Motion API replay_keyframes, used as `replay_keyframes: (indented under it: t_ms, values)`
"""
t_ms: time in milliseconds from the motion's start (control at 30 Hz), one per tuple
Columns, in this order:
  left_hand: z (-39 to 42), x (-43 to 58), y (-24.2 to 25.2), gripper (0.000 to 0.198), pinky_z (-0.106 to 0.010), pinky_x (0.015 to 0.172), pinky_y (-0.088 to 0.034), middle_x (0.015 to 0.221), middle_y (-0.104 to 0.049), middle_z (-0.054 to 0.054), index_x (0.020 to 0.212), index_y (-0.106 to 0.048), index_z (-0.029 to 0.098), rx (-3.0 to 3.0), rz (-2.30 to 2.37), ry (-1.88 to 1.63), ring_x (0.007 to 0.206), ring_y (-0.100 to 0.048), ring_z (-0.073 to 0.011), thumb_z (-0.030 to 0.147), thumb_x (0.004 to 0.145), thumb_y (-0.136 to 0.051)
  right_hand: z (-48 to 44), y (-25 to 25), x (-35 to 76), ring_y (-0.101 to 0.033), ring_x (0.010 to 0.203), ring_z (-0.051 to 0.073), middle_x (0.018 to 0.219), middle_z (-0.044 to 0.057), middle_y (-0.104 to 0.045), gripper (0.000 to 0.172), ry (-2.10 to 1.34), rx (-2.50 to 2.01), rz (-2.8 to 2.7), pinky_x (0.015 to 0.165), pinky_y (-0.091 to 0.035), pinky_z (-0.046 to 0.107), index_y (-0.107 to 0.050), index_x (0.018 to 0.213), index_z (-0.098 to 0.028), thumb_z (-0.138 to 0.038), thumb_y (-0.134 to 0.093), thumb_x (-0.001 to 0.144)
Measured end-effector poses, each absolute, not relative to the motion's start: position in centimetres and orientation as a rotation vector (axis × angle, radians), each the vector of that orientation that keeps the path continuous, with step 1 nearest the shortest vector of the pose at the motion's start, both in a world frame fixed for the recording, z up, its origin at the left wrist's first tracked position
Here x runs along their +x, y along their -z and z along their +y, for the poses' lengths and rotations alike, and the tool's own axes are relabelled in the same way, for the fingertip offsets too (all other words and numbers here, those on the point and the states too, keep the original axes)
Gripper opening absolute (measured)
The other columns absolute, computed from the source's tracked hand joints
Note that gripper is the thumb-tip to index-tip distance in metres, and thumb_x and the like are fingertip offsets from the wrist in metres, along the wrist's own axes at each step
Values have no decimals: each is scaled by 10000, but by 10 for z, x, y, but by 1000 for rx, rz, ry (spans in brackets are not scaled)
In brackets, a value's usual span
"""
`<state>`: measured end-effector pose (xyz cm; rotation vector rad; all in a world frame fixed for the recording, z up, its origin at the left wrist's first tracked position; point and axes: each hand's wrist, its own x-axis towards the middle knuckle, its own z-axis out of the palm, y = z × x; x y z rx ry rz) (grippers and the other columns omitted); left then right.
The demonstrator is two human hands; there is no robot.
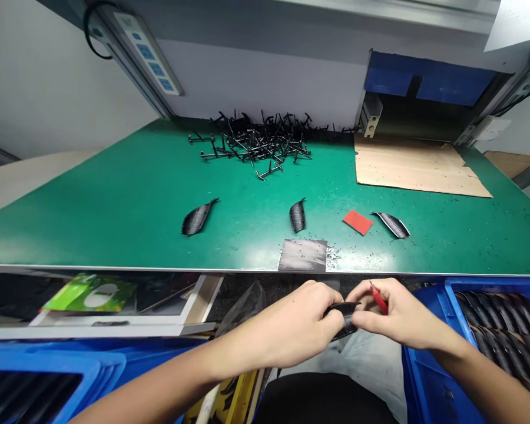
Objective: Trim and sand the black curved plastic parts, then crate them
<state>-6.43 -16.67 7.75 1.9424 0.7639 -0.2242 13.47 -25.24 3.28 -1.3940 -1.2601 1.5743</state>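
In front of the table edge, my left hand (311,318) grips a black curved plastic part (347,318), its fingers closed round one end. My right hand (395,312) is closed too, with a small red-handled tool (379,298) between its fingers. Its thumb and fingertips meet the other end of the part. The tool's working end is too small to make out. Similar black curved parts lie on the green table: one to the left (198,218), one in the middle (297,216) and one to the right (393,225).
Thin black T-shaped pieces (265,141) are heaped at the back of the green table (115,194). A red rectangular pad (357,222), a grey sheet (302,255) and cardboard (415,168) lie on it. Blue crates (437,353) with black parts flank me; an open drawer (115,321) is left.
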Motion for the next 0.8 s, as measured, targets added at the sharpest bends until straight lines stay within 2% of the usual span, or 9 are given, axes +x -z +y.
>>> replay_keyframes:
  t_ms: [100, 167, 267, 333, 433, 533, 700, 800]
  values:
    - [-165, -58, -77, 240, -287, 547, -286, 638, -531, 12, 697, -540, 177, 1966, 783, 230, 586, -435, -133, 254, 871, -392, -251, -31, 131, -566, 660, 126, 731, 25, -652, 265, -1582, -1324, -1209, 589, -410, 216, -634, 874, -144, -370, -757, 809]
    - [-164, -59, -80, 254, -288, 589, -319, 686, -583, -5, 741, -595, 178, 2013, 812, 204, 657, -506, -155, 254, 877, -394, -251, -32, 137, -563, 626, 115, 756, 40, -687, 234, -1622, -1326, -1206, 536, -386, 198, -625, 930, -147, -355, -706, 859]
    - [-166, -62, -84, 282, -292, 701, -378, 840, -667, -37, 850, -670, 191, 2039, 822, 151, 834, -591, -197, 266, 892, -401, -255, -33, 147, -446, 492, 70, 749, 30, -693, 250, -1611, -1394, -1174, 425, -290, 167, -606, 992, -156, -383, -660, 903]
    - [-168, -64, -86, 294, -299, 753, -397, 900, -679, -48, 887, -686, 205, 2045, 826, 135, 905, -601, -214, 277, 900, -402, -258, -34, 148, -361, 433, 50, 719, 23, -684, 270, -1640, -1405, -1161, 383, -245, 159, -609, 966, -153, -411, -656, 903]
    - [-171, -64, -84, 313, -305, 758, -407, 915, -672, -66, 901, -689, 215, 2080, 827, 143, 955, -600, -235, 282, 905, -383, -261, -36, 138, -326, 388, 40, 707, 29, -687, 280, -1713, -1385, -1147, 340, -234, 152, -592, 872, -160, -432, -658, 888]
    - [-172, -63, -83, 336, -309, 721, -406, 917, -667, -79, 948, -686, 209, 2108, 820, 150, 939, -603, -243, 289, 911, -362, -259, -37, 130, -311, 358, 44, 630, -11, -631, 286, -1736, -1395, -1109, 296, -250, 151, -560, 797, -175, -432, -669, 853]
    - [-169, -65, -86, 320, -314, 716, -390, 881, -664, -68, 905, -666, 204, 2114, 815, 136, 900, -600, -230, 281, 907, -355, -255, -31, 136, -290, 410, 43, 537, -71, -452, 305, -1662, -1327, -1012, 338, -228, 134, -500, 714, -186, -403, -683, 824]
    - [-169, -65, -87, 300, -315, 711, -381, 835, -654, -56, 837, -637, 203, 2131, 803, 141, 870, -593, -222, 263, 898, -350, -255, -29, 135, -286, 441, 32, 599, -70, -470, 256, -1634, -1274, -982, 389, -225, 144, -547, 778, -172, -346, -733, 793]
